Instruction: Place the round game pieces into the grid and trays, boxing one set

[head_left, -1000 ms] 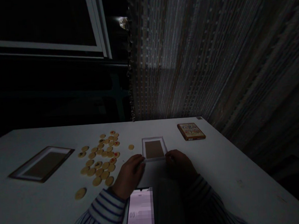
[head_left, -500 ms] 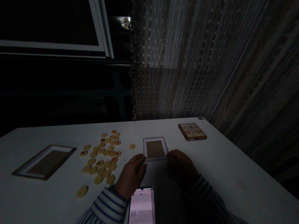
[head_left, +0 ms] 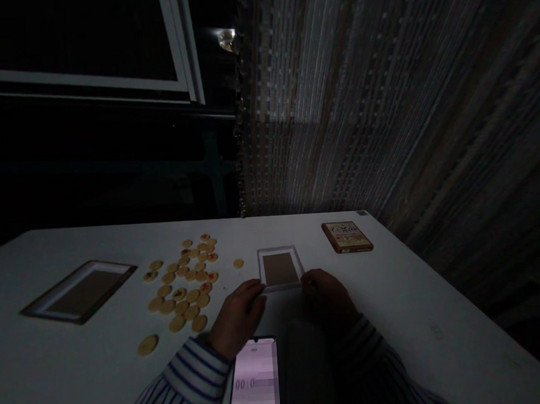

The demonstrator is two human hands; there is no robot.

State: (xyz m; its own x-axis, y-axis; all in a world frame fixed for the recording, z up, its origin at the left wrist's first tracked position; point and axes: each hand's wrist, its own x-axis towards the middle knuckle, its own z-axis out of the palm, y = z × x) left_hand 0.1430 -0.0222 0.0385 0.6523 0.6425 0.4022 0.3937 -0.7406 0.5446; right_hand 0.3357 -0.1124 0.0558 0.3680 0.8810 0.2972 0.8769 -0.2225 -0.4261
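A small shallow box tray [head_left: 281, 289] with a whitish rim and a brown inner bottom lies on the table in front of me. My left hand [head_left: 239, 315] pinches its near left corner between thumb and fingers. At the near right corner, my right hand [head_left: 329, 297] grips the rim, its fingers curled and partly lost in shadow. Left of the tray, several round wooden Chinese chess pieces [head_left: 192, 296] are scattered, some marked in red or black. One single piece [head_left: 238, 263] lies apart, close to the tray's left side.
A larger shallow open box part [head_left: 128, 271] lies at the left of the white table [head_left: 397, 340]. A flat box with a printed cover [head_left: 348, 237] sits at the back right. A lit phone [head_left: 255, 373] lies near my left wrist. Beaded strings [head_left: 309, 102] hang behind the table.
Almost nothing differs. The tray has tilted very slightly in my hands, and the digits on the phone screen look different.
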